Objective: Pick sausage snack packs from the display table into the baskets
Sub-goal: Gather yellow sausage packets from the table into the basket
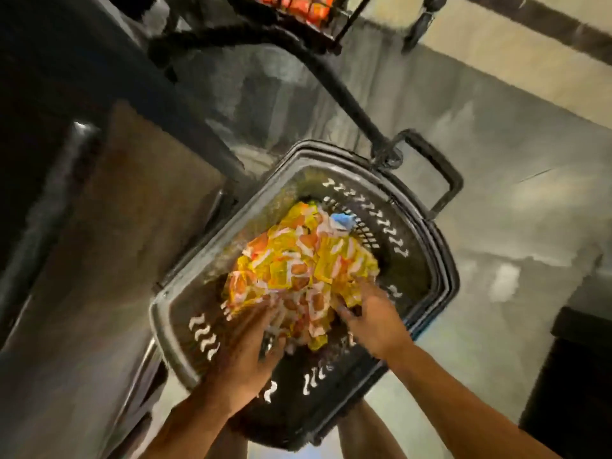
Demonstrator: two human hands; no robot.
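Note:
A black plastic basket (427, 260) stands on the floor below me, holding a heap of yellow and orange sausage snack packs (298, 263). Both my hands reach down into it. My left hand (245, 346) lies on the near left side of the heap with its fingers stretched out over the packs. My right hand (371, 319) touches the near right side, fingers spread and their tips among the packs. The frame is motion-blurred, so the fingertips are unclear. A blue and white pack (341, 221) lies at the far side of the heap.
The dark display table (116, 226) runs along the left. The basket's long black pull handle (347, 104) rises toward a second basket (291, 8) with orange packs at the top. A dark block (579, 376) stands at the right on the shiny floor.

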